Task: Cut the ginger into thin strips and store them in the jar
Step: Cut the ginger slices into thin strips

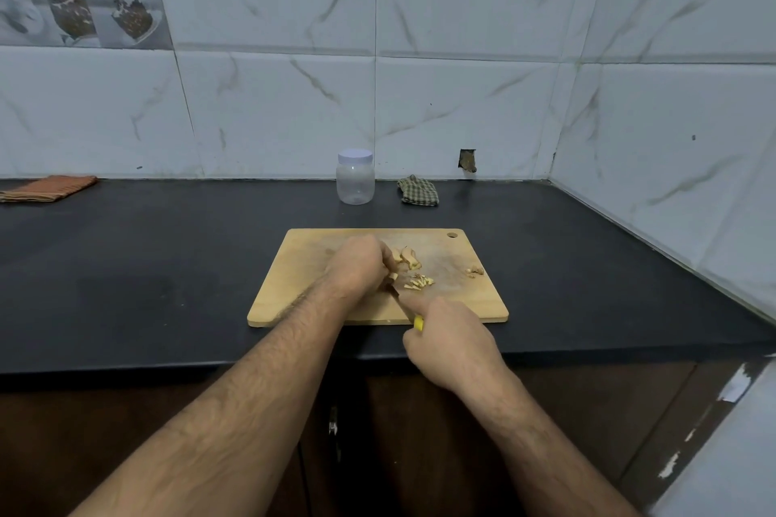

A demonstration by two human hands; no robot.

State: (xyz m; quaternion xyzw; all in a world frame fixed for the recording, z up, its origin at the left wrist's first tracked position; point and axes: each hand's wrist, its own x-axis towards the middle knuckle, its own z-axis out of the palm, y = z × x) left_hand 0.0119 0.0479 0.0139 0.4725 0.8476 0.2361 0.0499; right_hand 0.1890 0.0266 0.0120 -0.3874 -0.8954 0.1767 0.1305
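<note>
A wooden cutting board point(310, 298) lies on the black counter. My left hand point(359, 267) presses down on a small piece of ginger point(392, 277) near the board's middle. My right hand point(449, 342) grips a knife with a yellow handle point(418, 323); its blade points toward the ginger under my left fingers. Larger ginger slices point(407, 256) lie just beyond my left hand. A small heap of cut strips point(420, 281) sits right of the blade. A clear plastic jar point(355, 180) with a white lid on stands behind the board by the wall.
A few ginger scraps point(474, 271) lie near the board's right edge. A checked cloth point(418, 191) sits right of the jar. An orange striped cloth point(48, 188) lies at the far left. Tiled walls bound the counter at the back and right.
</note>
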